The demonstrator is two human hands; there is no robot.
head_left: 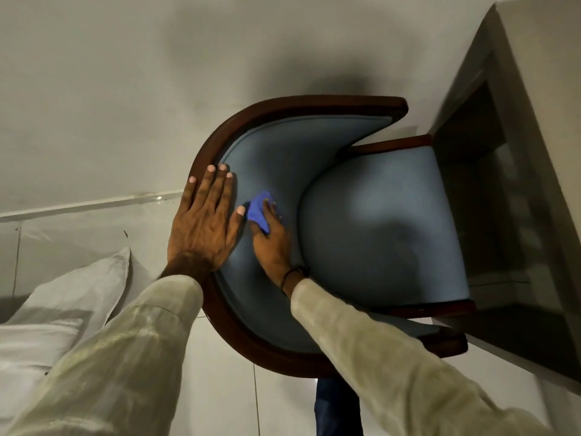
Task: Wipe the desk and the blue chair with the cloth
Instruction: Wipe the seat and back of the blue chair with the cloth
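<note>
The blue chair (377, 221) fills the middle of the head view, seen from above, with a curved dark wooden frame and blue upholstery. My left hand (202, 221) lies flat with fingers spread on the top of the curved backrest, over the wooden rim. My right hand (272, 243) presses a small blue cloth (259, 210) against the inner face of the backrest, just beside the left thumb. The desk (534, 158) stands at the right, and the front of the chair seat is tucked under it.
White pillows and bedding (63, 303) lie at the lower left. A pale tiled floor (220, 388) runs under the chair, and a plain wall (125, 89) rises behind it. My dark trouser leg (338, 407) shows below the chair.
</note>
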